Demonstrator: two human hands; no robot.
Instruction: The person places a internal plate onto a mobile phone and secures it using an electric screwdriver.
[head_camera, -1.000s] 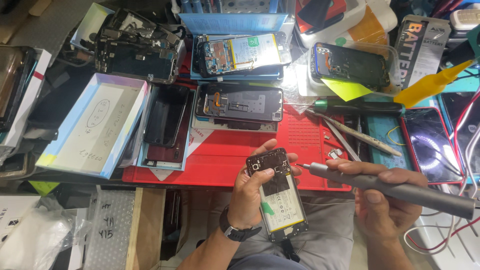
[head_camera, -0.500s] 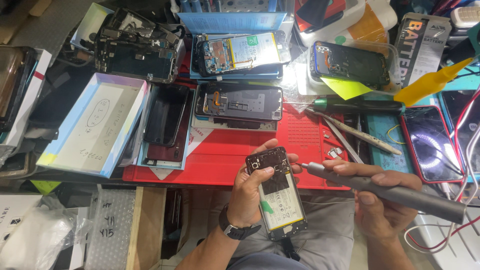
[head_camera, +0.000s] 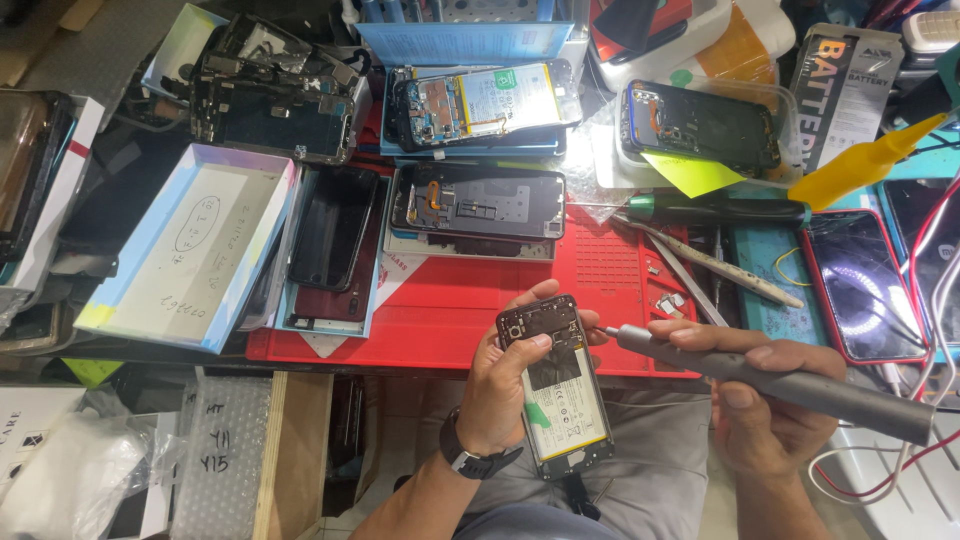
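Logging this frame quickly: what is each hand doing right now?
Left hand: closed around the opened phone.
Right hand: closed around the grey electric screwdriver, tip at the phone's upper edge.

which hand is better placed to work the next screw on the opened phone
Right, probably. The right hand holds the grey electric screwdriver, whose tip sits at the top edge of the opened phone. The left hand is busy gripping the phone.

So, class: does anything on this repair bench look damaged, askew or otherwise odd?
The opened phone in the left hand lacks its back cover, battery exposed. The right hand holds a grey electric screwdriver at its top edge. More stripped phones lie overlapping.
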